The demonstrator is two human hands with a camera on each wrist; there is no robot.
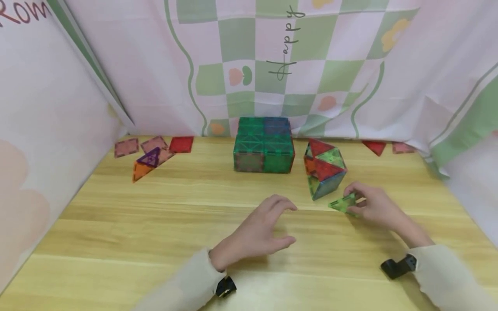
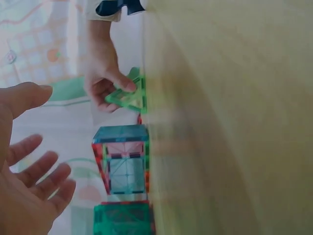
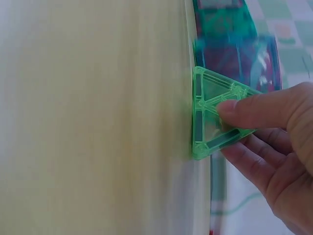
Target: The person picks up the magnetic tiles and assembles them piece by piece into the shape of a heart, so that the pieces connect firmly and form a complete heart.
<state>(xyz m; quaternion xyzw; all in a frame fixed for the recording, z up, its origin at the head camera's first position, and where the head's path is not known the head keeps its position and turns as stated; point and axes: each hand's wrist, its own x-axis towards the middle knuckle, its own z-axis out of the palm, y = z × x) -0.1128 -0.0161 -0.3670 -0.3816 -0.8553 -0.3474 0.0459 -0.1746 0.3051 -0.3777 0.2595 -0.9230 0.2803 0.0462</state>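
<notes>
1. The left hand (image 1: 258, 229) is open, thumb well apart from the slightly bent fingers.
2. The right hand (image 1: 375, 206) pinches a light-green triangular piece (image 1: 341, 204), near the multicoloured block (image 1: 328, 172).
3. Built forms are two: this block and one mostly green box (image 1: 264, 144).
4. Loose at right: one red tile (image 1: 375, 147), one pink tile (image 1: 403, 148); at left: one purple tile (image 1: 155, 156), one orange tile (image 1: 139, 171), one second red tile (image 1: 181, 144), several pink tiles (image 1: 126, 147).

Green triangle (image 3: 209, 113): partly covered by right thumb (image 3: 257, 111).
Left hand (image 1: 258, 229): cropped, left wrist view's edge.
Cloth lettering (image 1: 24, 14): cut off, upper left.
</notes>
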